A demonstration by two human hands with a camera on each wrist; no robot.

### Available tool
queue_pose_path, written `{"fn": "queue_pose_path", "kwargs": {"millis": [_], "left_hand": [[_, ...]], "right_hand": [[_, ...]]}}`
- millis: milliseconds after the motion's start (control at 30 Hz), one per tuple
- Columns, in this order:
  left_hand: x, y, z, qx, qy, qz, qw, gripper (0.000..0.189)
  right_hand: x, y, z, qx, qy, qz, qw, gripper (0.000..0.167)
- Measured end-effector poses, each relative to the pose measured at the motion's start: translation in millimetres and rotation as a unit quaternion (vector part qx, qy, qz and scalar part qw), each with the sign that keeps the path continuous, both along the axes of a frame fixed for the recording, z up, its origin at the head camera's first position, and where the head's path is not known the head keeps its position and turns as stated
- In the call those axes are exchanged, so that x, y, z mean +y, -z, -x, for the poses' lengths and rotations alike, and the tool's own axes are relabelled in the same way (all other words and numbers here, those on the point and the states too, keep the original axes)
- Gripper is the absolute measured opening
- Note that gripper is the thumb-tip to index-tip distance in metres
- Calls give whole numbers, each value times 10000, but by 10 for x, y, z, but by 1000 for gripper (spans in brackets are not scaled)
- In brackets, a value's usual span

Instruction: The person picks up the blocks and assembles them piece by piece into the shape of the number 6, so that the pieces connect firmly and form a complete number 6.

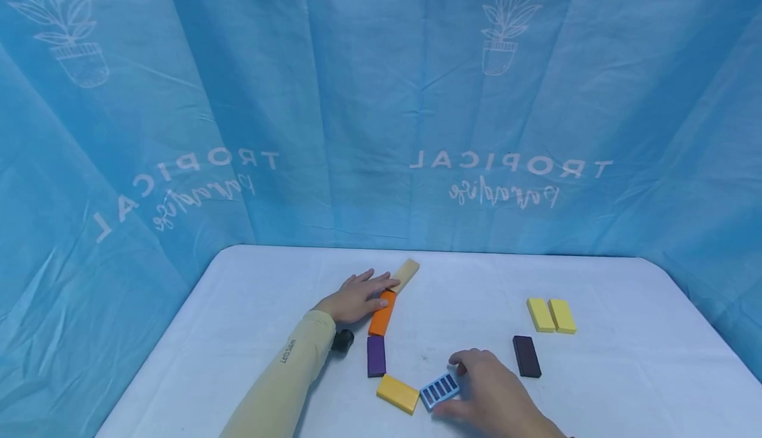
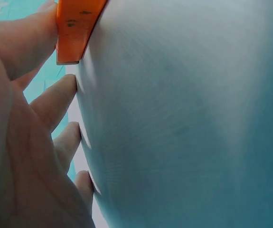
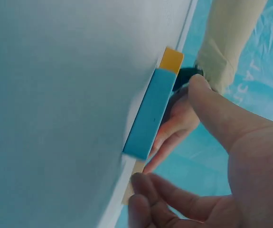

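My left hand (image 1: 352,300) lies with extended fingers beside an orange block (image 1: 382,314) and a beige block (image 1: 407,272). Its thumb is at the orange block's side; the index fingertip reaches the beige block's near end. In the left wrist view, other fingertips (image 2: 66,90) rest on the white cloth. My right hand (image 1: 491,388) curves loosely about a light blue block with dark slots (image 1: 440,391). The right wrist view shows a gap between thumb, fingers and that blue block (image 3: 150,116). A yellow-orange block (image 1: 397,394) and a purple block (image 1: 376,356) continue the curved row.
To the right lie two pale yellow blocks (image 1: 550,315) side by side and a dark block (image 1: 526,356). A black object (image 1: 342,341) is by the left wrist. Blue printed curtains (image 1: 369,107) stand behind the white-covered table (image 1: 268,272).
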State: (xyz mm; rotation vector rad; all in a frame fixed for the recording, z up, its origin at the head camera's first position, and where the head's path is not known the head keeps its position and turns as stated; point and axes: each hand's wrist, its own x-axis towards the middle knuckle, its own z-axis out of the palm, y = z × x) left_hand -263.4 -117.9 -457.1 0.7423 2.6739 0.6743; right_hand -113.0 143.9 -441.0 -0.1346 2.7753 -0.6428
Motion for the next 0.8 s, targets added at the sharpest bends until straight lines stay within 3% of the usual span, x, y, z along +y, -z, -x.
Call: {"fn": "queue_pose_path", "kwargs": {"millis": [133, 533, 800], "left_hand": [[-11, -11, 1, 23, 58, -48, 10000, 49], [-6, -6, 17, -30, -5, 26, 10000, 50], [-3, 4, -10, -59, 1, -52, 10000, 50]], "right_hand": [[112, -29, 0, 37, 227, 281, 9993, 76], [434, -62, 29, 335, 542, 462, 9969, 70], [714, -73, 4, 845, 422, 913, 9913, 66]]}}
